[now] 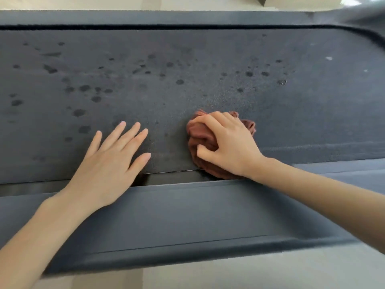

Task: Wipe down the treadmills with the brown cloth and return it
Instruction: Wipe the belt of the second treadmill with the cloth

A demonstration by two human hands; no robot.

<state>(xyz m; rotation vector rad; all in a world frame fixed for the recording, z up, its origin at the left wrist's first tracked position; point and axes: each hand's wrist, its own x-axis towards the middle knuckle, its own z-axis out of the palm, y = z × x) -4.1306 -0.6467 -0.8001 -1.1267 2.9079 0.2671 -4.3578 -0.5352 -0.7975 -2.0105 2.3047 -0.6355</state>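
Observation:
A dark grey treadmill belt [187,80] runs across the view, speckled with darker wet spots, mostly on its left and middle. My right hand [227,144] presses a bunched brown cloth [200,136] onto the belt near its front edge, fingers curled over the cloth. My left hand [112,161] lies flat on the belt to the left of the cloth, fingers spread, holding nothing. The two hands are about a hand's width apart.
The treadmill's grey side rail [187,222] lies between me and the belt. The far rail [145,17] borders pale floor [125,3] beyond. Pale floor [229,274] also shows below the near rail. The belt curves down at the right end [370,36].

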